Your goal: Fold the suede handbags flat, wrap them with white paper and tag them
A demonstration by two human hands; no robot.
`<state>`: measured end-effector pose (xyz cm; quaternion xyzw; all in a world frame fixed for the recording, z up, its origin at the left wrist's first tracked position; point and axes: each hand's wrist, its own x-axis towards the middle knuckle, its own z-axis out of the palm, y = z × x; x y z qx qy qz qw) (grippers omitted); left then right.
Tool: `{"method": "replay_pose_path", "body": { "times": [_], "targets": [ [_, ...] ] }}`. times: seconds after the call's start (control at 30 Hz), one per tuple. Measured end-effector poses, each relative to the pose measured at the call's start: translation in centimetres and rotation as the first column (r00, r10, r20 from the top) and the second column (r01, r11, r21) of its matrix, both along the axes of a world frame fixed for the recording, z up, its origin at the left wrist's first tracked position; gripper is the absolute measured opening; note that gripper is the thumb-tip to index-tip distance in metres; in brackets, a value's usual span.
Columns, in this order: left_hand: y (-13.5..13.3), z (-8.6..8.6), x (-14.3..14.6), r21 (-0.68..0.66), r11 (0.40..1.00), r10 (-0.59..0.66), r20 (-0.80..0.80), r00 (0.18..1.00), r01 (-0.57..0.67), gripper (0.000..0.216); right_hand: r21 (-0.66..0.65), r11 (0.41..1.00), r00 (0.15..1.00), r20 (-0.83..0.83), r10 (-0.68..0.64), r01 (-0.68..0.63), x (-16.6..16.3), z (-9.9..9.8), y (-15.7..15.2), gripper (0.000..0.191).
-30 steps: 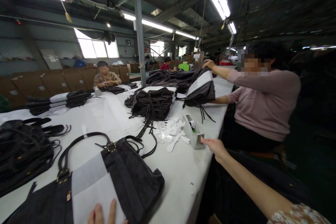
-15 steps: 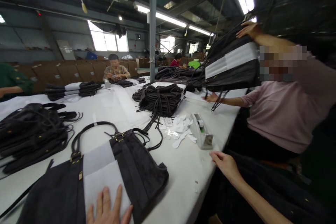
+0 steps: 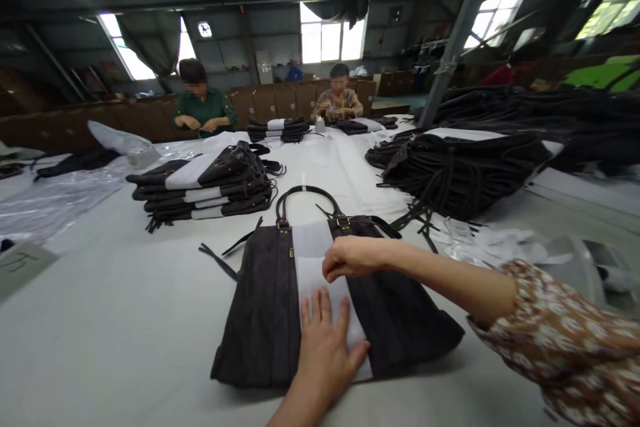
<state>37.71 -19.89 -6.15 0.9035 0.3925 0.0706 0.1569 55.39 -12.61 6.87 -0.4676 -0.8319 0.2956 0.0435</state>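
Observation:
A dark fabric handbag [image 3: 260, 307] lies flat on the white table [image 3: 115, 307] right in front of me, its looped handle [image 3: 305, 192] pointing away. A white paper strip [image 3: 311, 247] runs down its middle. My left hand [image 3: 325, 340] rests flat on the lower part of the strip, fingers spread. My right hand [image 3: 350, 257] reaches across from the right with fingers curled, pressing on the strip higher up. Whether those fingers pinch anything is hidden.
A stack of banded dark bags [image 3: 210, 187] sits behind the handbag on the left, and a larger pile [image 3: 460, 167] on the right. White paper pieces [image 3: 500, 240] and a tape dispenser [image 3: 600, 267] lie at right. Clear plastic sheeting [image 3: 50, 193] covers the left. Two people [image 3: 200, 103] [image 3: 339, 97] work across the table.
My view has swung left onto the handbag. My right hand moved from beside the tape dispenser at the table edge onto the white strip. My left hand stayed flat on the strip.

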Motion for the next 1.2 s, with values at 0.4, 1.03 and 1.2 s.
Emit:
{"method": "replay_pose_path", "body": {
  "times": [0.4,1.03,1.2],
  "targets": [
    [0.7,-1.6,-0.3,-0.014,0.999,-0.032,0.087,0.996,0.033,0.080,0.101,0.995,0.943,0.331,-0.031,-0.003,-4.2,-7.7,12.0,0.018],
    [-0.1,-2.3,0.4,0.104,0.995,0.006,-0.059,0.998,0.000,0.071,0.352,0.837,0.896,-0.011,-0.443,0.419,2.7,-8.9,2.9,0.065],
    [-0.3,-3.8,0.9,0.235,0.972,0.021,-0.205,0.979,0.028,0.064,0.295,0.211,0.294,-0.273,-0.916,0.932,15.6,-2.8,-13.2,0.031]
  ]
}}
